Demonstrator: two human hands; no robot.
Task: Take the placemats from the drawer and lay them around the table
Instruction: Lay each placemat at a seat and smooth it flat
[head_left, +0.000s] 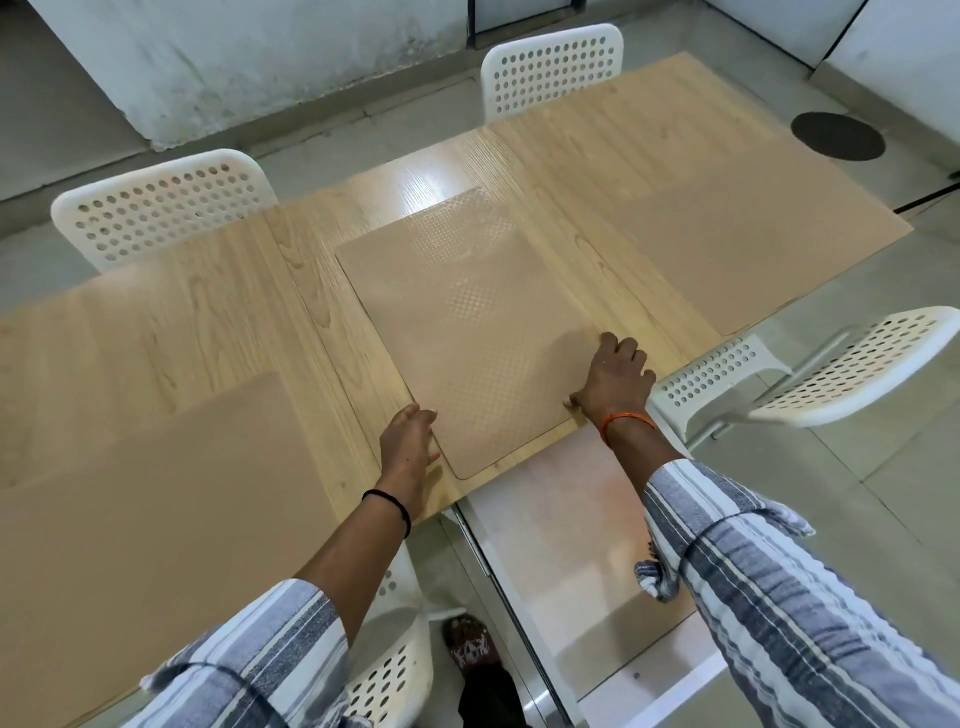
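A beige textured placemat (467, 332) lies flat on the middle of the wooden table (197, 312). My left hand (410, 441) rests open against its near left edge, fingers apart. My right hand (615, 379) sits on its right edge, fingers curled over it and thumb at the near corner. A second placemat (156, 493) lies on the table's left end and a third placemat (753, 249) on the right end. Below the table's near edge the white drawer (511, 587) stands open, with a pale pink mat (566, 525) lying inside it, partly hidden by my right sleeve.
White perforated chairs stand around the table: two on the far side (166, 208) (550, 67), one at the near right (831, 364), one under my left arm (389, 675). A dark round floor cover (837, 136) lies at the far right. My foot (470, 642) is beside the drawer.
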